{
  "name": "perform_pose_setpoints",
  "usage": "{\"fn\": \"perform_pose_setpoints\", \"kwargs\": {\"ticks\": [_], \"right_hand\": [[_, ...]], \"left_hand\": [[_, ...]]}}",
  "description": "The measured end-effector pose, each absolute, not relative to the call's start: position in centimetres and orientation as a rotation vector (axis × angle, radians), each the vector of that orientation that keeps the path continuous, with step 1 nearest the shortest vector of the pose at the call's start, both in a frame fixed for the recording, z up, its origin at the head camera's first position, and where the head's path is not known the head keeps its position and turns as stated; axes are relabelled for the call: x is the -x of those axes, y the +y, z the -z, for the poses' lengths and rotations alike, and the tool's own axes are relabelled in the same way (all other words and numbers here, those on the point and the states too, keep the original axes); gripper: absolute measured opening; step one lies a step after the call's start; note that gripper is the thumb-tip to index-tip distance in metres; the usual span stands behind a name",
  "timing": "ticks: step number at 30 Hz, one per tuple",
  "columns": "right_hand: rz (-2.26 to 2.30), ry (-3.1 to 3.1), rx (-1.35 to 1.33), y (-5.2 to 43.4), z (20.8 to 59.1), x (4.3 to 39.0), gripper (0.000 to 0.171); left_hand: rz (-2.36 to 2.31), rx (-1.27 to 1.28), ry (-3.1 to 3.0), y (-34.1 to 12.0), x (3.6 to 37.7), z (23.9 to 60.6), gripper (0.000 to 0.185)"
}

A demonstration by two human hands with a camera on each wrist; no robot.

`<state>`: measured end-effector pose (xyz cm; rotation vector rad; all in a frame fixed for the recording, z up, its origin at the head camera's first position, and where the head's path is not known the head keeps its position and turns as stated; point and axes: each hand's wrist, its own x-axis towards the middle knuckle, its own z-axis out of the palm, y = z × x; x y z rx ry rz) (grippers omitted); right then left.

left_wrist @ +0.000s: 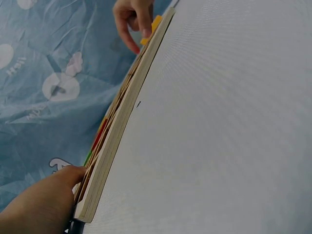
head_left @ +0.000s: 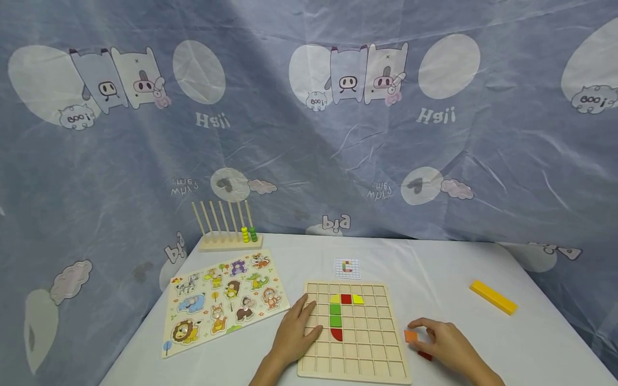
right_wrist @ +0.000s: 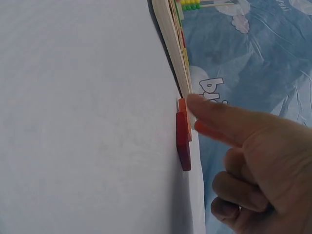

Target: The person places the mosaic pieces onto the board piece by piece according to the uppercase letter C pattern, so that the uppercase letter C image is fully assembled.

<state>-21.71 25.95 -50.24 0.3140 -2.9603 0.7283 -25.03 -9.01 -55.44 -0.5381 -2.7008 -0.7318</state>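
Down on the white bench [head_left: 434, 268], the left hand [head_left: 294, 335] lies flat on the left edge of the wooden grid board [head_left: 376, 343], its fingers straight and spread over the cells, gripping nothing. From the left wrist view the board's edge [left_wrist: 114, 146] runs up the frame, with that hand [left_wrist: 41, 204] at its near end.

At 3 o'clock of the board, just off its right edge, the right hand [head_left: 446, 343] pinches an orange tile [head_left: 411, 336] between thumb and curled fingers. A red tile [head_left: 425, 355] lies on the bench right under the hand, at 5 o'clock of the orange one. In the right wrist view the forefinger [right_wrist: 219, 119] reaches to the orange tile [right_wrist: 183, 117], which touches the red tile [right_wrist: 183, 144], both just beside the board's edge [right_wrist: 170, 39].

Set in the grid are two yellow pieces, a red square, two green squares and a red quarter-round, forming a hooked shape [head_left: 340, 316] in the upper middle cells.

At 12 o'clock of the board lies a small pattern card [head_left: 347, 268]. At 9 o'clock sits an animal peg puzzle [head_left: 224, 300], tilted, and beyond it at 11 o'clock a wooden rod abacus [head_left: 230, 236] with yellow and green beads on its rightmost rods. A yellow bar [head_left: 493, 296] lies well apart at 2 o'clock. A blue cartoon-print cloth [head_left: 309, 107] hangs behind.
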Motion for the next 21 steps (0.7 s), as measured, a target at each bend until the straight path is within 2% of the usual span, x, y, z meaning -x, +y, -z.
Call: {"fn": "perform_pose_setpoints", "kwargs": {"ticks": [8, 14, 21], "right_hand": [[-0.668, -2.993, -0.272, 26.2, 50.5, 21.9, 0.022], [-0.695, -2.976, -0.216, 25.9, 50.1, 22.2, 0.024], [-0.726, -2.885, -0.308, 23.6, 48.9, 22.6, 0.025]], "left_hand": [[0.726, 0.535, -2.702, -9.0, 24.9, 55.1, 0.058], [0.724, 0.540, -2.699, -9.0, 24.9, 55.1, 0.057], [0.722, 0.539, -2.699, -9.0, 24.9, 55.3, 0.058]]}}
